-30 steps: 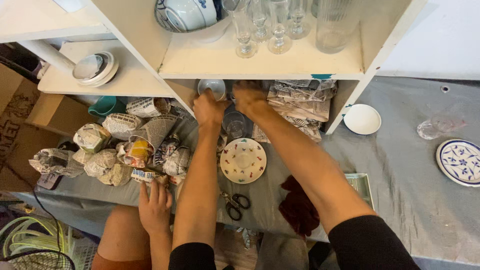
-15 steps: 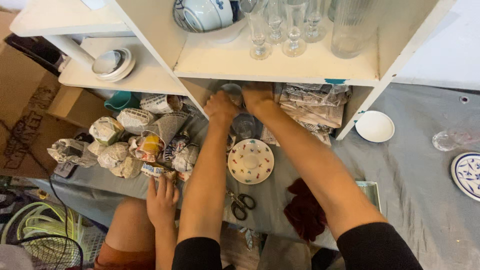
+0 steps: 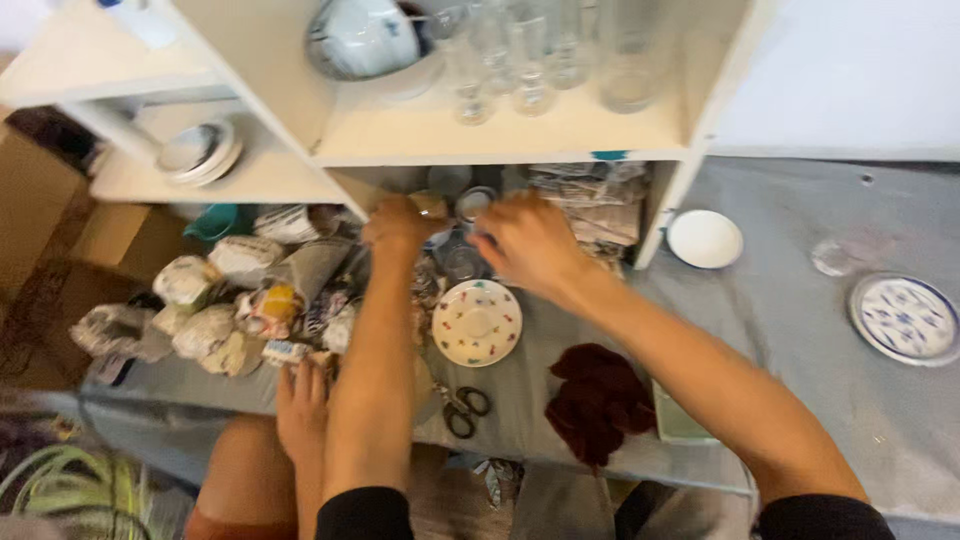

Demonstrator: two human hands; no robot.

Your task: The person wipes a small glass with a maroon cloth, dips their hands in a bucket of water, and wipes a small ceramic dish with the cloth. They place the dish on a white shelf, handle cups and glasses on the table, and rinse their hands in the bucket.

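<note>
Where hands (image 3: 400, 222) (image 3: 528, 243) reach, shelf (image 3: 560, 135) holds glasses (image 3: 530, 55).

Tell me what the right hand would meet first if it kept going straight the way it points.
The right hand points up-left into the lower shelf opening. First in its line looks like the small round glass just past its fingertips, with the left hand close beside it. The picture is blurred, so depth is uncertain.

A white shelf unit (image 3: 560, 140) stands on a grey-covered table (image 3: 800, 330) beside a pale wall (image 3: 850, 70).
</note>
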